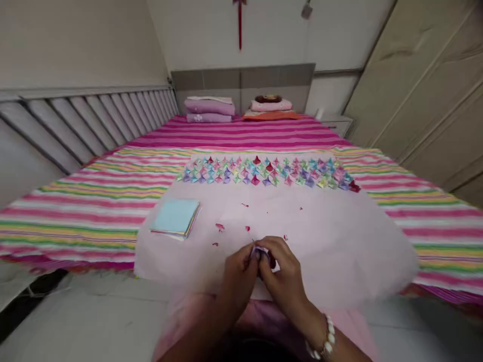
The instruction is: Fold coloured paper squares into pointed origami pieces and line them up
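Note:
Between my two hands, near the front edge of a pale pink sheet [324, 236], is a small folded purple paper [260, 250]. My left hand [240, 269] pinches it from the left. From the right, my right hand [284, 266] closes on the same paper, with thumb and fingers meeting over it. Much of the paper is hidden by my fingers. A stack of square paper sheets [175, 216], light blue on top, lies to the left. Several small red scraps [220, 227] are scattered just beyond my hands.
Rows of small folded paper shapes [255, 179] in many colours stand along the sheet's far side. Beneath lies a striped bed cover [94, 201]. Folded purple bedding [209, 108] and pink bedding [271, 105] sit at the headboard [241, 80]. A railing [101, 118] runs along the left.

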Available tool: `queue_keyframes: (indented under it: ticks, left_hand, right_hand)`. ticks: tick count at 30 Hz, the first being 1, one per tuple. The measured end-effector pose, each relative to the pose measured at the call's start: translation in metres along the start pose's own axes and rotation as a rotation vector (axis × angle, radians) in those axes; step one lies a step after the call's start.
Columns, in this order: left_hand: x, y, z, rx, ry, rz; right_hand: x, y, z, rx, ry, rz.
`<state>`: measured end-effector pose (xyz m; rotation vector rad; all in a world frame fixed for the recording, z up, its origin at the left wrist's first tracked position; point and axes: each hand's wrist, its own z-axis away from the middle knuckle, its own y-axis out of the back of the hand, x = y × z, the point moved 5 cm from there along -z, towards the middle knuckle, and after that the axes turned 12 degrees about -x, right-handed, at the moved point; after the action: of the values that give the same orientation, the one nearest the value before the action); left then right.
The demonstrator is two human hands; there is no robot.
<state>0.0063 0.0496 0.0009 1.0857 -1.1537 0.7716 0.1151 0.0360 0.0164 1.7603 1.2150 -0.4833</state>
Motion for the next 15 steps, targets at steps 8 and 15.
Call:
queue_keyframes:
  ticks: [8, 15]
  left_hand:
    - [-0.003, 0.001, 0.006, 0.037, -0.213, -0.305]
    - [-0.006, -0.002, 0.008, 0.052, -0.229, -0.389]
  right_hand:
    - [0.013, 0.002, 0.003, 0.056, -0.098, 0.087]
    - [0.007, 0.001, 0.003, 0.064, -0.015, 0.106]
